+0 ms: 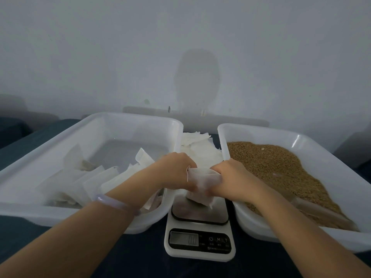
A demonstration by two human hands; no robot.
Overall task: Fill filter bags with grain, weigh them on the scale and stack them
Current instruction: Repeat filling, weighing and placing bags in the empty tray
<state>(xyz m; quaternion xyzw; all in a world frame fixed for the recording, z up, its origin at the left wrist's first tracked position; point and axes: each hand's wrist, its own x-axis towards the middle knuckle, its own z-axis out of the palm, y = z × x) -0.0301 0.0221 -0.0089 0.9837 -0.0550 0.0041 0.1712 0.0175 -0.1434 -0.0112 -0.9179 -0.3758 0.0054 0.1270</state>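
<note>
White trays (60, 212), filter bags (94, 181) & scale (199, 255) w/ black panel (216, 242); tan-brown grain (281, 167); dark teal cloth (140, 257); lilac bangle (116, 203).

glossy white plastic trays (174, 125), thin matt papery filter bags (202, 177), shiny scale platform (200, 214), dark matt tablecloth (140, 255).

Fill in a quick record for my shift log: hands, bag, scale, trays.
hands: left hand and right hand both hold one filter bag
bag position: over the scale platform, contact unclear
display: unreadable
left tray: loose bags inside
right tray: grain
behind scale: bag pile
</note>
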